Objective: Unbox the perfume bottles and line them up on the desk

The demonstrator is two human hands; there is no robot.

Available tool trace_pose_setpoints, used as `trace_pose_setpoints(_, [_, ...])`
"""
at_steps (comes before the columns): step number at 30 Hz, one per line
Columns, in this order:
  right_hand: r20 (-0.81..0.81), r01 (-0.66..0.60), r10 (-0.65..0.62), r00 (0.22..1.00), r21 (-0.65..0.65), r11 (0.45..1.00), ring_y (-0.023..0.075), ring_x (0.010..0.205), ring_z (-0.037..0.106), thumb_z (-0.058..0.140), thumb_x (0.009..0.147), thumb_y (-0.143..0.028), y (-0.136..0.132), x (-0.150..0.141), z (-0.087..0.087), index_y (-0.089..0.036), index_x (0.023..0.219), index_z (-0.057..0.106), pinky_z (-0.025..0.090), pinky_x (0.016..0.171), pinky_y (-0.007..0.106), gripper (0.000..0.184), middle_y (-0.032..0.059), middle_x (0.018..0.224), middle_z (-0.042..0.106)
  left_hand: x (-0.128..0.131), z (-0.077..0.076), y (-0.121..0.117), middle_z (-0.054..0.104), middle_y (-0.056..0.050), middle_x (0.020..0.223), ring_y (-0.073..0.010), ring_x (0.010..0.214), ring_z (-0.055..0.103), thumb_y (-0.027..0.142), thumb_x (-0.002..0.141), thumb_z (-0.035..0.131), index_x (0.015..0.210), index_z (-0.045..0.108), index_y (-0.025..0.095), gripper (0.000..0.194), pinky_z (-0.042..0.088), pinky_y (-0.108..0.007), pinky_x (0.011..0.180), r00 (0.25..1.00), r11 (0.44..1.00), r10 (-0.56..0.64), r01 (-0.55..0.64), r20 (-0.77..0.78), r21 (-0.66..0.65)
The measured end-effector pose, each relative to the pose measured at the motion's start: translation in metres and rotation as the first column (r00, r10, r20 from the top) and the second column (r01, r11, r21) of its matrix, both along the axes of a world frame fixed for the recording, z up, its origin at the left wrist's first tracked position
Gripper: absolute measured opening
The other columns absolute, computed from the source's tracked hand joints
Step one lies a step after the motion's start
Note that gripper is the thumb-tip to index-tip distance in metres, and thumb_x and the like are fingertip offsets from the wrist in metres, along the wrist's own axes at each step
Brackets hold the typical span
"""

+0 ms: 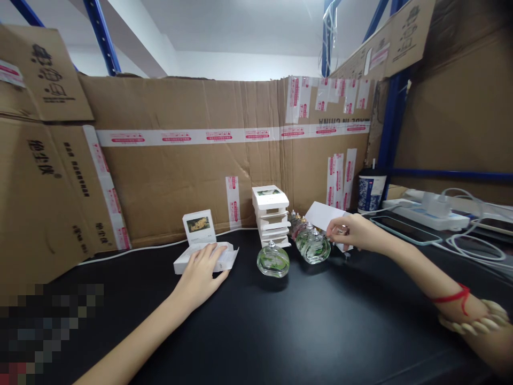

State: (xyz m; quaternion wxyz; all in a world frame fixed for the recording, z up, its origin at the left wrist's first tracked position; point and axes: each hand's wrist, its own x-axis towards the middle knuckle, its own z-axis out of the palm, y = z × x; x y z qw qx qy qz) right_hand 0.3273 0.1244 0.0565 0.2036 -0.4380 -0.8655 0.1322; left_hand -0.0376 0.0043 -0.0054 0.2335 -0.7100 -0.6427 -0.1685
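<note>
My left hand (pixel 203 272) lies over an opened white box (pixel 183 263), fingers stretched out and thumb apart. The lid (pixel 199 225) of that box stands up at the back, showing a small picture. To the right, a clear glass perfume bottle (pixel 273 261) with green inside stands alone on the black table. Beyond it several similar bottles (pixel 315 247) are lined up in a row. My right hand (pixel 352 232) is beside the row, fingertips closed on something small that I cannot make out. Behind those fingers sits a white box or card (pixel 320 215), partly hidden.
White cartons (pixel 271 199) are stacked beside the bottles. Cardboard walls (pixel 188 176) close off the back and left. A patterned cup (pixel 371 192), a phone (pixel 404 230) and a power strip (pixel 430 210) with tangled white cables occupy the right. A white cable runs along the back.
</note>
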Motion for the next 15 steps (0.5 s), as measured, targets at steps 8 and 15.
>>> trace_pose_setpoints(8, [0.076, -0.013, 0.011, 0.997, 0.021, 1.000, 0.0067, 0.035, 0.050, 0.058, 0.068, -0.036, 0.0038, 0.0041, -0.0029, -0.019, 0.069, 0.057, 0.033, 0.034, 0.017, 0.017, -0.0038, 0.059, 0.060, -0.0001, -0.0001, 0.0005, 0.054, -0.009, 0.121, -0.0265, 0.112, 0.048, 0.031, 0.079, 0.049, 0.118, 0.050, 0.019, 0.041, 0.037, -0.041, 0.094, 1.000, 1.000, 0.006, -0.006, 0.004, -0.003])
trace_pose_setpoints(15, [0.054, -0.090, 0.099, 0.994, -0.137, 0.986, 0.0067, 0.034, 0.048, 0.061, 0.064, -0.033, 0.0044, 0.0030, -0.0072, -0.018, 0.061, 0.048, 0.032, 0.031, 0.016, 0.020, -0.0033, 0.055, 0.057, -0.0005, -0.0005, -0.0005, 0.054, -0.009, 0.121, -0.0260, 0.113, 0.048, 0.029, 0.079, 0.049, 0.118, 0.050, 0.019, 0.040, 0.037, -0.041, 0.095, 1.000, 1.000, -0.003, 0.003, 0.012, -0.004])
